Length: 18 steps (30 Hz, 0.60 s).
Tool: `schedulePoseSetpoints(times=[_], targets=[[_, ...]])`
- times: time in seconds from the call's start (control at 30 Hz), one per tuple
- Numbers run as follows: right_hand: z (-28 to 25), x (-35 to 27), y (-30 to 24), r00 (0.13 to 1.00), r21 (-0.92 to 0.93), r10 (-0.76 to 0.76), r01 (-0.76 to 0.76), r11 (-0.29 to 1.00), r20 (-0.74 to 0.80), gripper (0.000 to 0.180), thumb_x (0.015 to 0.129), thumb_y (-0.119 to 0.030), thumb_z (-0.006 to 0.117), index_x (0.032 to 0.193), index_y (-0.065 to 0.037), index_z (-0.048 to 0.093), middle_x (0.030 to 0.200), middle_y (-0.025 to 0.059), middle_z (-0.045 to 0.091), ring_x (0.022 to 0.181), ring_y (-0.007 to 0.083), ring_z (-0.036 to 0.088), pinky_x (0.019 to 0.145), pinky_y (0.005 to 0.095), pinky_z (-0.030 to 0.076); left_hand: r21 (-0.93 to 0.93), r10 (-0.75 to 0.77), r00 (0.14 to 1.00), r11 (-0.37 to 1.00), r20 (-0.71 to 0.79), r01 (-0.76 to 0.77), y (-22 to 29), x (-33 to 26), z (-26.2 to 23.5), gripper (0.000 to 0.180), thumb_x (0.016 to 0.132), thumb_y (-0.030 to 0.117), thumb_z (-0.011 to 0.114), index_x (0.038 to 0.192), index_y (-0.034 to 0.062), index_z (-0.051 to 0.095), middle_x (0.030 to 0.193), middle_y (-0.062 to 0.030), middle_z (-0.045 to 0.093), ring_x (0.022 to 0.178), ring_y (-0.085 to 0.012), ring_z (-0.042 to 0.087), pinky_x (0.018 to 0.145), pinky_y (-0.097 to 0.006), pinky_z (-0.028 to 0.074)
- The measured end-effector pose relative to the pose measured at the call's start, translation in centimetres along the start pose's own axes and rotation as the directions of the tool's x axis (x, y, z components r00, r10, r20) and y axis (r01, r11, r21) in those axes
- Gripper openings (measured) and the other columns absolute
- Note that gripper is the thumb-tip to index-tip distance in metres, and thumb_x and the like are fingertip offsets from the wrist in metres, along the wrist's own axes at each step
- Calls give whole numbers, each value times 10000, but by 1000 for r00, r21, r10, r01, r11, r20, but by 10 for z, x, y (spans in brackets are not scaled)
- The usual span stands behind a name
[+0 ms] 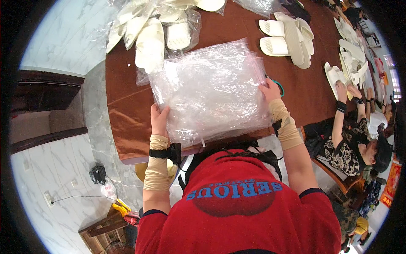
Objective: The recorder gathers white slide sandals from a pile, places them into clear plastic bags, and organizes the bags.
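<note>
The person holds a stack of clear plastic bags (209,91) flat on the brown table (127,114), near its front edge. The left hand (159,120) grips the stack's lower left corner, thumb on top. The right hand (270,91) clasps its right edge, beside a teal loop (279,86). Holding opposite sides probably keeps the slippery sheets squared up. Behind the stack, bagged white slippers (152,38) crowd its far edge; loose white slippers (287,40) lie off its far right. Bare table shows left and right of the stack, giving room to slide it. Right of the stack, a co-worker's hand (340,91) handles more slippers.
</note>
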State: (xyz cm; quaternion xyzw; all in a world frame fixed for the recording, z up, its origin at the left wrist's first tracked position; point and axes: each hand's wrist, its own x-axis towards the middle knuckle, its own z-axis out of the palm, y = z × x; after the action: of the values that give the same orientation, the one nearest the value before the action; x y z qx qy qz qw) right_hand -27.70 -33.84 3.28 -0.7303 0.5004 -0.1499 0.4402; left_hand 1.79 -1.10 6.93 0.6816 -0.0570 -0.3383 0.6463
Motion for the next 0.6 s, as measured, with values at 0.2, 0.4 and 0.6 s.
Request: schedulePoseSetpoints(times=[0.2,0.4,0.6], targets=[[16,-32,-36,984,-566,-153,79,821,-85,633,753,-243,689,1323,-84,466,1277,196,503,1167,349,493,985,412,394,636,387,917,732,-92,-245,-46,-13,-27,678,774,109,700,1361,26,370,1318,-193,432,1193,-327,452,995,-410,376],[34,-77,-80,758,-658,-430,646,388,491,760,809,-388,640,1468,-277,279,1523,119,229,1402,366,202,1093,603,187,932,363,861,-67,356,-357,-31,-39,0,748,846,470,587,1482,252,259,1564,-90,121,1423,-378,112,1090,-626,152],[46,-72,-35,765,-584,-398,644,494,507,674,861,-565,481,1459,-310,304,1564,59,156,1438,348,95,1100,638,71,907,273,889,108,367,-407,-33,-25,-12,487,877,470,548,1309,249,508,1464,-81,347,1352,-336,288,1069,-624,188]])
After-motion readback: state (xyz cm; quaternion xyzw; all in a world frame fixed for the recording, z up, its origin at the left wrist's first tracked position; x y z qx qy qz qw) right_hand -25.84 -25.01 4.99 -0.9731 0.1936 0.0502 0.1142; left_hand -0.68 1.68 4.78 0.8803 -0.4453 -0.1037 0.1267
